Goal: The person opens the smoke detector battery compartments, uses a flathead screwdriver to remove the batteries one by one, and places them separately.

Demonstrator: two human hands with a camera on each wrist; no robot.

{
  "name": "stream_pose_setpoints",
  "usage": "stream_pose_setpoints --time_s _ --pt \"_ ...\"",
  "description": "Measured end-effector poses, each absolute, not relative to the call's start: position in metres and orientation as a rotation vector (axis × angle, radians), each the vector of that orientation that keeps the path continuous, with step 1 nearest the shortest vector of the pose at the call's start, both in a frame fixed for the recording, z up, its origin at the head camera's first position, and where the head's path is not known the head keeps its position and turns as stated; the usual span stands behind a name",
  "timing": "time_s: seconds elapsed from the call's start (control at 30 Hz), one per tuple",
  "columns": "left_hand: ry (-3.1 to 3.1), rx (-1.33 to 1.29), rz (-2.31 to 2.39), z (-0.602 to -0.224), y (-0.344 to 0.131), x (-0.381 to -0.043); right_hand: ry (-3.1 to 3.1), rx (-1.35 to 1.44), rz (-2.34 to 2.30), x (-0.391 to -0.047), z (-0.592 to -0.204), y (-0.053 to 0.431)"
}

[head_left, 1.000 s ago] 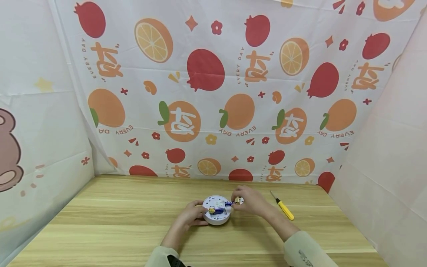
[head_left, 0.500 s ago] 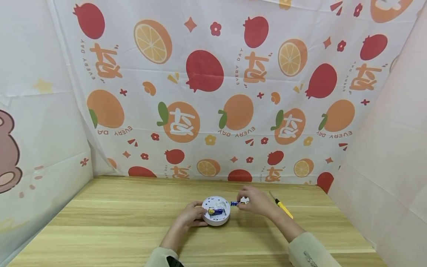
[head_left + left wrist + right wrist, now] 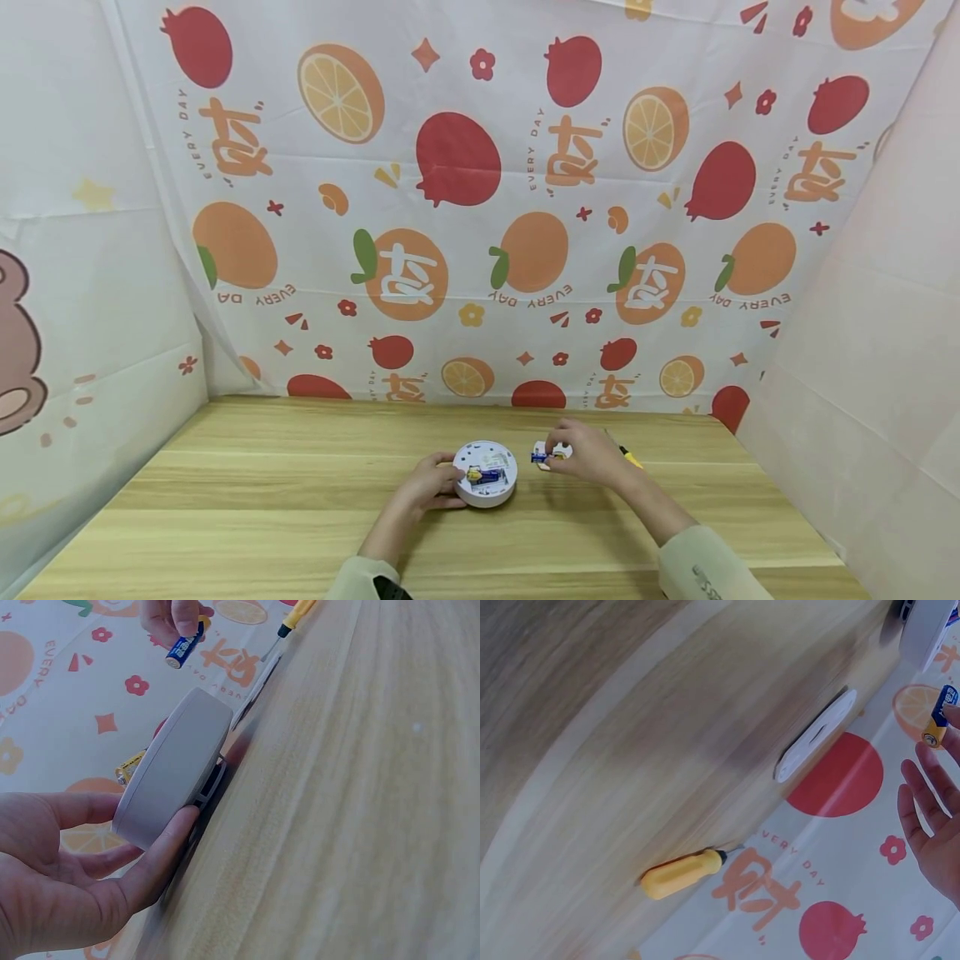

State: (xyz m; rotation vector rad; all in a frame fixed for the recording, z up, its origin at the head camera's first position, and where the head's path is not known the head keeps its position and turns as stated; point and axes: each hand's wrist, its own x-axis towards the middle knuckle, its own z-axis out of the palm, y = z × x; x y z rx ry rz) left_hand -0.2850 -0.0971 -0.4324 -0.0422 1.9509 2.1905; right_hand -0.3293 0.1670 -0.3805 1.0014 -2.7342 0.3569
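My left hand (image 3: 431,483) grips a round white device (image 3: 483,502) by its left side, thumb and fingers at its rim. A blue-and-yellow battery (image 3: 491,476) shows in the opening on the device's upper face; in the left wrist view a yellow battery end (image 3: 130,766) pokes up past the rim. My right hand (image 3: 588,454) pinches another blue-and-yellow battery (image 3: 940,716) between thumb and fingertips, to the right of the device and above the table. The right wrist view shows the other fingers of that hand spread loosely.
A flat white disc (image 3: 817,736) with a slot lies on the wooden table (image 3: 315,500) beneath my right hand. Farther right lies a screwdriver (image 3: 682,875) with a yellow handle, partly hidden by that hand in the head view. A fruit-print curtain (image 3: 465,333) hangs along the table's back edge.
My right hand has drawn the battery away from the device and carried it to the right, over the white disc. The left hand and device have hardly moved.
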Motion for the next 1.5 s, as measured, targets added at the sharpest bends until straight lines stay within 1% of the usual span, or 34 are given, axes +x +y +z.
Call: stream_pose_setpoints --time_s 0.23,0.83,1.5 --pt "1.949 -0.044 2.19 -0.432 -0.097 -0.286 -2.723 0.989 0.426 -0.33 -0.383 0.177" --pt "1.959 -0.051 2.195 -0.431 -0.099 -0.284 -2.711 0.939 0.347 -0.334 -0.396 0.201" --pt "1.952 -0.036 2.171 -0.431 -0.099 -0.284 -2.768 0.766 0.374 -0.339 -0.408 0.231"
